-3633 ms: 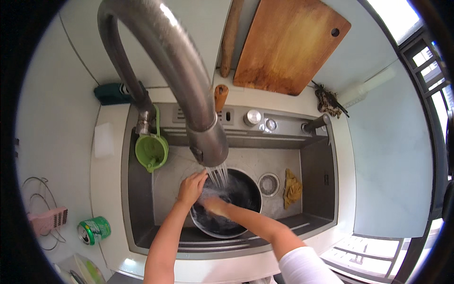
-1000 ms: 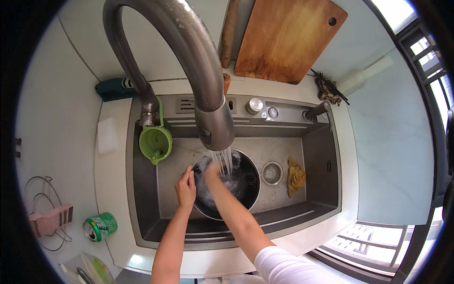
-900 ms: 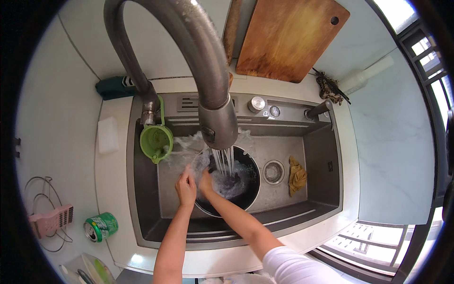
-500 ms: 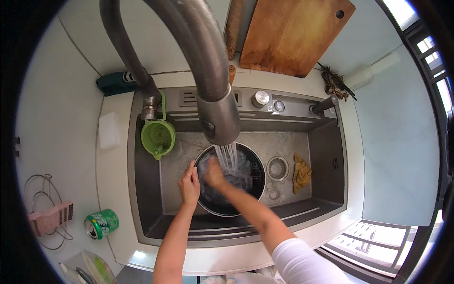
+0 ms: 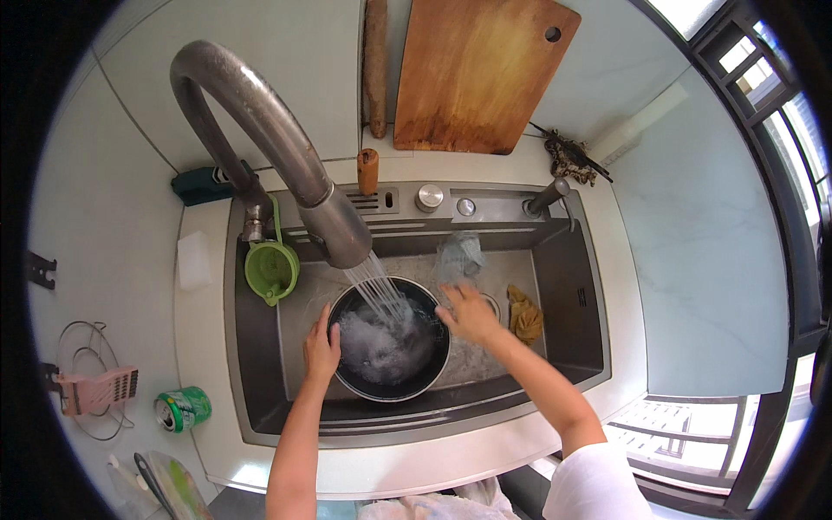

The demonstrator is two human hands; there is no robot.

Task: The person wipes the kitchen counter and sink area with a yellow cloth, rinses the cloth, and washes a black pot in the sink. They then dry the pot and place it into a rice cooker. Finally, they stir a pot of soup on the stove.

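Note:
A round black pot point(image 5: 432, 354) with a pale rim sits in the sink point(image 5: 563, 260), holding churning, bubbly water. The tap point(image 5: 338, 234) sprays several thin streams into it. My left hand point(image 5: 321, 348) grips the pot's left rim, thumb on the edge. On the other side, my right hand point(image 5: 471, 314) is open with fingers spread, close to the right rim; whether a finger touches it I cannot tell. Just beyond those fingers lies a crumpled, translucent greyish piece point(image 5: 461, 255), like thin plastic or a soft scrubber. The drain is partly covered by my right hand.
A brown cloth point(image 5: 524, 314) lies at the sink's right. A green strainer point(image 5: 271, 270) hangs in the left corner. Behind stand a cutting board point(image 5: 481, 78) and a wooden handle point(image 5: 368, 172). A green can point(image 5: 183, 409) is on the left counter.
My right hand has come out of the pot's water and moved right, opening. The greyish piece now lies in the sink behind the pot. The view has shifted; my left hand stays at the rim.

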